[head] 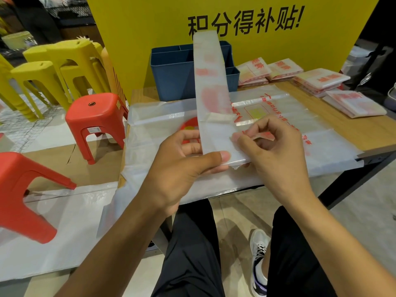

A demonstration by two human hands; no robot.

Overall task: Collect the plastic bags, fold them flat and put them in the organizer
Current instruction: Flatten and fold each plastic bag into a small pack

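a person seated at a wooden table (351, 133) is mid-fold; the left hand (182, 168) pinches the near end of a plastic bag (211, 86) already folded into a long strip that stands up over the table, while the right hand (272, 151) pinches and turns over its corner. next, likely, the strip gets folded short and dropped into the blue organizer (171, 76) behind it; more flat bags (289, 116) lie spread underneath, folded bundles (321, 80) sit to the right, and red stools (96, 118) stand on the left.

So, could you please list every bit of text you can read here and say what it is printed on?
"和分得补贴!" in black on the yellow board.
Red print on the flat plastic bag on the table: upside down, unreadable.
Red print on the folded bag stacks: blurred.
Label on the red stool: too small.
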